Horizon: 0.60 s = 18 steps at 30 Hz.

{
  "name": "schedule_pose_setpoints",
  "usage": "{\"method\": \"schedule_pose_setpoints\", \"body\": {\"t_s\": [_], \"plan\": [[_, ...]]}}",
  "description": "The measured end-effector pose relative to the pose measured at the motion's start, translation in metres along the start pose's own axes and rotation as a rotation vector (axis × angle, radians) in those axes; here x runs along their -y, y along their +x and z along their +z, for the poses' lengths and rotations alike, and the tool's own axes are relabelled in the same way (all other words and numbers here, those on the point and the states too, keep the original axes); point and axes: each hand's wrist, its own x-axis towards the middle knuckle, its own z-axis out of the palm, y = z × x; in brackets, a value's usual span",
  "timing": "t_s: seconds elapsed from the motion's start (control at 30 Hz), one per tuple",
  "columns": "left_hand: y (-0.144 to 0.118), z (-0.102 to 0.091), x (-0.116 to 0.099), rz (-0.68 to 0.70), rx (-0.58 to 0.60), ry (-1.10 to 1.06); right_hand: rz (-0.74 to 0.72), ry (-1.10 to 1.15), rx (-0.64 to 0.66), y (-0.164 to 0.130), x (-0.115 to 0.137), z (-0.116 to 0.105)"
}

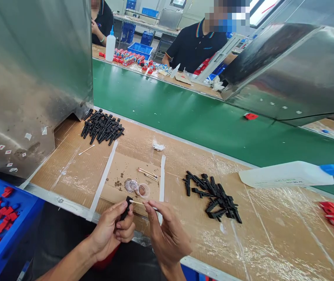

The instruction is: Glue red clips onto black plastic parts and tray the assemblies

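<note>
The left hand pinches a small black plastic part upright between thumb and fingers, its top end turned toward the other hand. The right hand pinches a thin wooden cotton swab by its shaft, the tip touching the top of the part, as one would to dab something on a precise spot. Both work at the near edge of the cardboard-covered bench, so the elbows stay low. Just beyond the fingers sit two small clear round dishes, close enough for dipping, with spare swabs lying past them. To the right lies a loose heap of black parts; a second, larger pile lies far left beside a metal housing. A white squeeze bottle with a blue cap lies on its side at the right, near the green conveyor belt. A blue bin of red pieces sits near left.
</note>
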Motion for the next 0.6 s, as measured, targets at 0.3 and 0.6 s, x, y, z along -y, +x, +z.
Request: {"method": "schedule_pose_setpoints", "body": {"t_s": [0.3, 0.6], "plan": [[-0.0015, 0.0005, -0.0003, 0.007, 0.004, 0.004, -0.025, -0.010, 0.012, 0.0014, 0.0031, 0.0000], [-0.0026, 0.0003, 0.0002, 0.011, 0.007, 0.003, -0.084, -0.057, 0.017, 0.0054, 0.0072, -0.0005]]}}
